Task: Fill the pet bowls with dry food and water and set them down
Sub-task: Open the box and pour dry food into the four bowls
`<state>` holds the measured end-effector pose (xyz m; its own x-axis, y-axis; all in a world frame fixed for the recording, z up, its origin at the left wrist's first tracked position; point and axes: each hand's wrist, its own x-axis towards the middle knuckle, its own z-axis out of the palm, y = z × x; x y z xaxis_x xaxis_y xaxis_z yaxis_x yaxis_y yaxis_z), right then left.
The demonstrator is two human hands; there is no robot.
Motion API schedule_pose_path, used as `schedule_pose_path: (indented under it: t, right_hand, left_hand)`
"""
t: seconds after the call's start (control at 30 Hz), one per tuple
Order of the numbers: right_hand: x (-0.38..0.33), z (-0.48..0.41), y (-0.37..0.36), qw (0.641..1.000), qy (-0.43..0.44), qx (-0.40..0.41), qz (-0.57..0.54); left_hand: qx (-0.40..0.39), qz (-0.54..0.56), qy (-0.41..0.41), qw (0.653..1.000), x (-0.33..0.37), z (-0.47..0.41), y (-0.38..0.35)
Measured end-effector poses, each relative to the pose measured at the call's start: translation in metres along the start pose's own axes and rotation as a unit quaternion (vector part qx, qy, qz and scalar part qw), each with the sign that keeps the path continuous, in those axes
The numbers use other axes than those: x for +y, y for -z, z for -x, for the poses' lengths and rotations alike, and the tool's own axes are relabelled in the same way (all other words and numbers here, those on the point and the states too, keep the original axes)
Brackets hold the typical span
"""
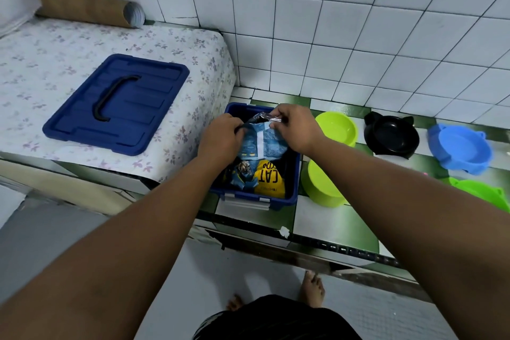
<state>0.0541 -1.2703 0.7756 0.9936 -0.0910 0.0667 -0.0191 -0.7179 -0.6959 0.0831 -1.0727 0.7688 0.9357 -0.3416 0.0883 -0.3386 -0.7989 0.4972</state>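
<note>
A blue and yellow cat food bag (260,143) stands in an open dark blue storage box (294,188) on the green and white counter. My left hand (220,136) grips the left side of the bag's top. My right hand (295,125) pinches the crinkled silver mouth of the bag on the right. To the right of the box sit two lime green bowls (338,127) (320,188), a black cat-eared bowl (392,134), a blue bowl (461,150) and another green one (485,192) at the edge. All the bowls look empty.
The box's blue lid (118,103) lies on a flower-patterned surface (193,44) to the left. A cardboard roll (85,7) lies against the tiled wall (331,22) behind it. The counter's front edge (317,246) is chipped. My bare feet (313,288) stand on the grey floor below.
</note>
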Motion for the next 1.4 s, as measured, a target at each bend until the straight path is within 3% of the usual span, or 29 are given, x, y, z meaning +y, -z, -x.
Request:
schedule_pose_path:
  t: [0.33, 0.63, 0.97, 1.17, 1.4]
  right_hand:
    - [-0.002, -0.009, 0.023, 0.988, -0.025, 0.096, -0.121]
    - [0.006, 0.012, 0.022, 0.957, -0.061, 0.184, -0.218]
    - [0.016, 0.012, 0.024, 0.975, -0.054, 0.091, -0.193]
    - [0.007, 0.014, 0.030, 0.939, -0.034, 0.001, -0.343]
    - [-0.016, 0.013, 0.044, 0.922, -0.021, 0.065, -0.381]
  left_hand:
    - [0.043, 0.078, 0.036, 0.995, 0.018, -0.004, 0.022]
    - [0.059, 0.190, 0.119, 0.973, 0.035, 0.000, 0.029]
    - [0.029, 0.218, 0.094, 0.971, 0.037, 0.005, 0.034]
    - [-0.004, 0.261, 0.049, 0.964, 0.039, 0.002, 0.047]
    - [0.026, 0.325, 0.024, 0.945, 0.043, -0.012, 0.069]
